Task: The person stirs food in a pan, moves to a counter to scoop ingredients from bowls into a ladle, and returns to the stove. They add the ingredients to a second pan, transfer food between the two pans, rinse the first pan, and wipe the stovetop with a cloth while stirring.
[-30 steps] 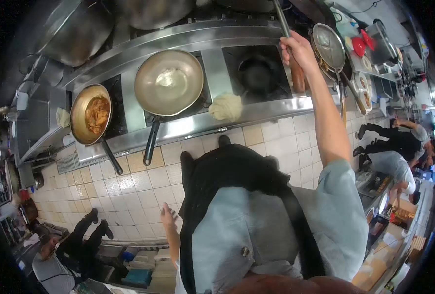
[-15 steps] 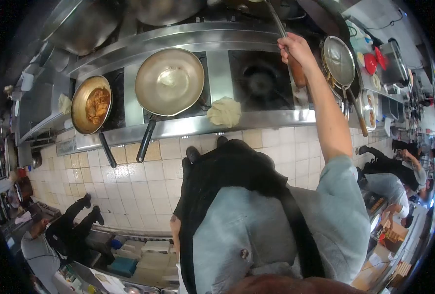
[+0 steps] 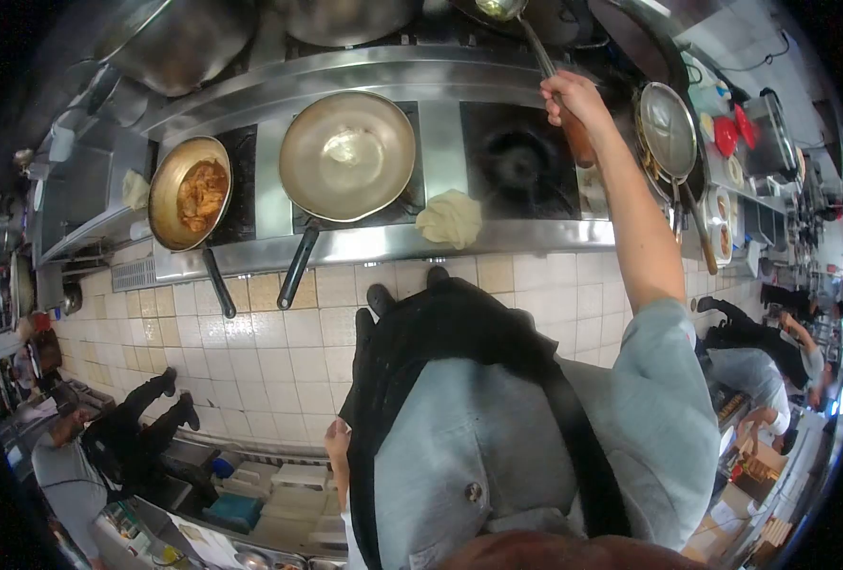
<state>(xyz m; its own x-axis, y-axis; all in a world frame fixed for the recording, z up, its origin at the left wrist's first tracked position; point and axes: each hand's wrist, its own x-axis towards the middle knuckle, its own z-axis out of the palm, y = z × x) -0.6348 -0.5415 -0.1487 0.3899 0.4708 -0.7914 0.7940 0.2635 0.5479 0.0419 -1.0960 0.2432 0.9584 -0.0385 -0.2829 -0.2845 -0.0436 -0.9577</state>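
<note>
My right hand [image 3: 574, 100] is wrapped round the wooden handle of a long metal ladle [image 3: 537, 47]. The ladle reaches away over the back of the stove, and yellowish liquid shows in its bowl at the top edge. My left hand [image 3: 337, 441] hangs low by my side, away from the stove; its fingers are too small to make out. A wide frying pan [image 3: 347, 157] with a shiny pool in it stands on the middle burner. Left of it, a smaller pan [image 3: 167, 195] holds browned pieces of food. A crumpled pale cloth [image 3: 449, 219] lies on the stove's front edge.
A bare burner [image 3: 519, 161] lies below the ladle. Round strainers [image 3: 670, 131] rest over a pot at the right. Large pots [image 3: 179, 47] stand at the back. Co-workers are behind me at the left [image 3: 122, 446] and right [image 3: 752, 366]. Pan handles jut over the tiled floor.
The ladle's bowl has come further into view, and my right hand is slightly lower. My left hand shows more beside my body. The stove has shifted slightly right in view.
</note>
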